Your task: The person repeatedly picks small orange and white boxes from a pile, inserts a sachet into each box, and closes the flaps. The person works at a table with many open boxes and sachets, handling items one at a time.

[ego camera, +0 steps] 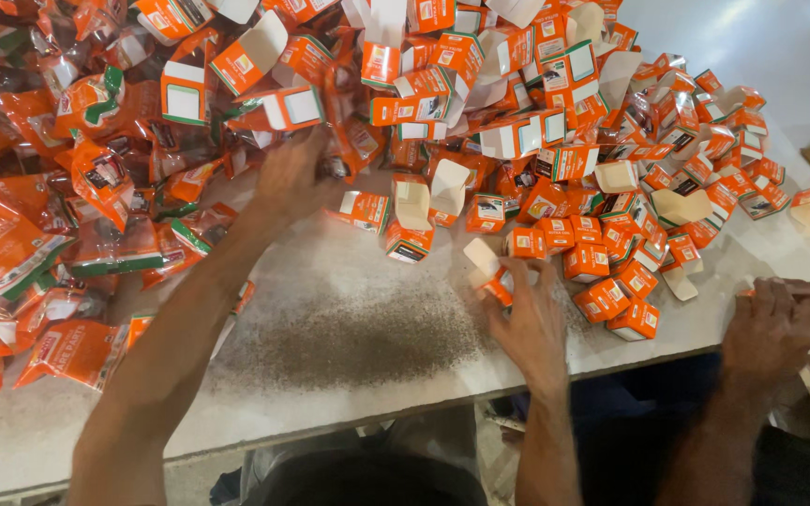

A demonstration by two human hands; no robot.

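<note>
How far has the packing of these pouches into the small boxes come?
Done: closed orange boxes lie beside the right hand. In hand: that hand holds an open box, while the left hand reaches into the orange pouches. Left: a heap of open empty boxes and many pouches. Dark powder lies on the white table.

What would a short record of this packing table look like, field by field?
Surface: pale table with a patch of dark powder
Left hand: reaching into the heap of orange plastic pouches
Right hand: fingers on a small orange carton with its flap open
Pile: many small orange and white cartons, several open
Other person: two hands together at the table's right edge
</note>
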